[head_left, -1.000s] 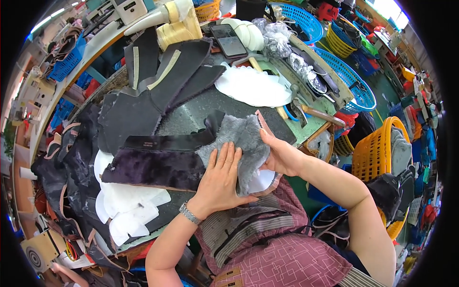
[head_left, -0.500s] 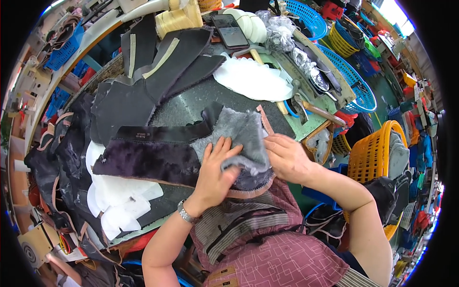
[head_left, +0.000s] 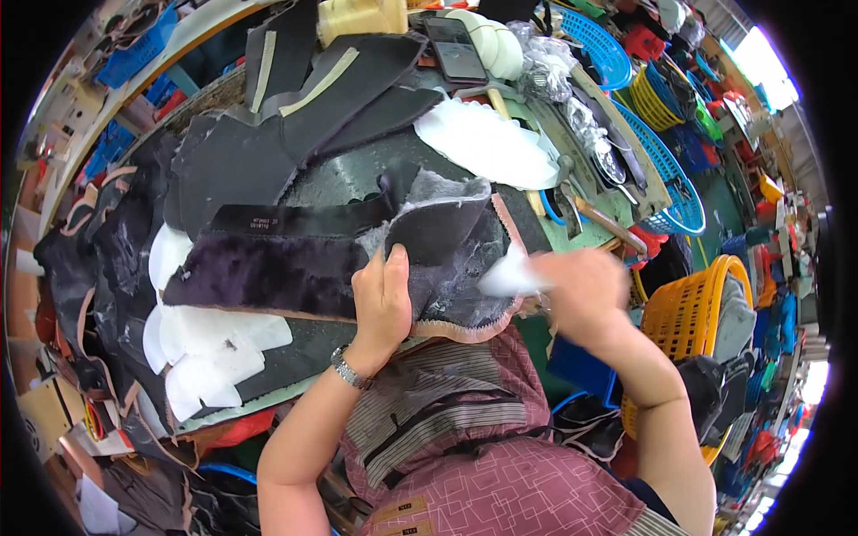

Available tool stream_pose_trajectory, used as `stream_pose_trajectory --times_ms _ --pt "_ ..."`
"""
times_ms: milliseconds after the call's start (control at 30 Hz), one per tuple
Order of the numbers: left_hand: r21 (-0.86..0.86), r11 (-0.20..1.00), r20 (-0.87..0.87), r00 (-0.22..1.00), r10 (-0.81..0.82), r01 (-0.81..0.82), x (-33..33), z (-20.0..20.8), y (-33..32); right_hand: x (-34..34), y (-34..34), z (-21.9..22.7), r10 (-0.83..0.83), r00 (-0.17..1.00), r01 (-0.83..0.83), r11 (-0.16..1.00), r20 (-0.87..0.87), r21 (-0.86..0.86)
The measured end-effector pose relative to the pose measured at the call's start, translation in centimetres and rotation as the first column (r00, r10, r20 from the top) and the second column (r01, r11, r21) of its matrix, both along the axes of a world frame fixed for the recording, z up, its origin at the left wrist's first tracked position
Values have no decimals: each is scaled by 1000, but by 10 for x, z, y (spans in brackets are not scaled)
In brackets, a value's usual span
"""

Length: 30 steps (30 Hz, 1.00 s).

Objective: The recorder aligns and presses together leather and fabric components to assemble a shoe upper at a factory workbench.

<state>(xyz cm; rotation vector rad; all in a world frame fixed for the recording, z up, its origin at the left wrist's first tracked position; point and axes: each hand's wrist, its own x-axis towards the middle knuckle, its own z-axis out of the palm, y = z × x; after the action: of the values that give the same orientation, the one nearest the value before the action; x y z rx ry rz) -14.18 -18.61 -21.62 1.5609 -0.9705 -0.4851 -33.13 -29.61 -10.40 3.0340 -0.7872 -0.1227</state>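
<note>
The left hand (head_left: 382, 304) lies flat, fingers spread, pressing on a grey fleecy lining piece (head_left: 447, 241) that rests on the near edge of the round dark surface (head_left: 340, 183); its grip is released, palm down, grasping nothing. A wristwatch (head_left: 349, 368) sits on that wrist. The right hand (head_left: 581, 290) is blurred, just beside the lining's right edge, and seems to pinch a small white piece (head_left: 511, 277); whether its grip is truly clenched on it I cannot tell. A pink trim (head_left: 465, 329) borders the lining's lower edge. Left of the lining, touching it, lies a dark purple furry strip (head_left: 259, 275), with a black band (head_left: 304, 219) just above. White cut foam shapes (head_left: 210, 344) stack under the strip's left end. Further back sit a phone (head_left: 456, 49) and blue baskets (head_left: 670, 179); a yellow basket (head_left: 693, 304) stands to the right.
</note>
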Motion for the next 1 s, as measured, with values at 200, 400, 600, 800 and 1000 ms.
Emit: stream_pose_trajectory --times_ms 200,400,600,800,1000 --pt "-81 991 47 992 114 -110 -12 16 -3 -39 -52 -22 -809 583 -146 -10 78 989" --pt "-58 997 331 943 -27 49 -6 18 2 -9 -61 -70 -749 663 -131 -127 -8 983" --pt "115 993 97 995 -5 -7 -13 31 2 -4 -75 -76 -595 781 10 314 188 949" --pt "174 984 120 993 18 -39 -15 34 0 -14 -84 -62 -844 537 -362 -226 4 904" --pt "210 978 -42 999 10 -1 -12 40 -2 -7 -73 -75 -608 783 -82 108 131 991"
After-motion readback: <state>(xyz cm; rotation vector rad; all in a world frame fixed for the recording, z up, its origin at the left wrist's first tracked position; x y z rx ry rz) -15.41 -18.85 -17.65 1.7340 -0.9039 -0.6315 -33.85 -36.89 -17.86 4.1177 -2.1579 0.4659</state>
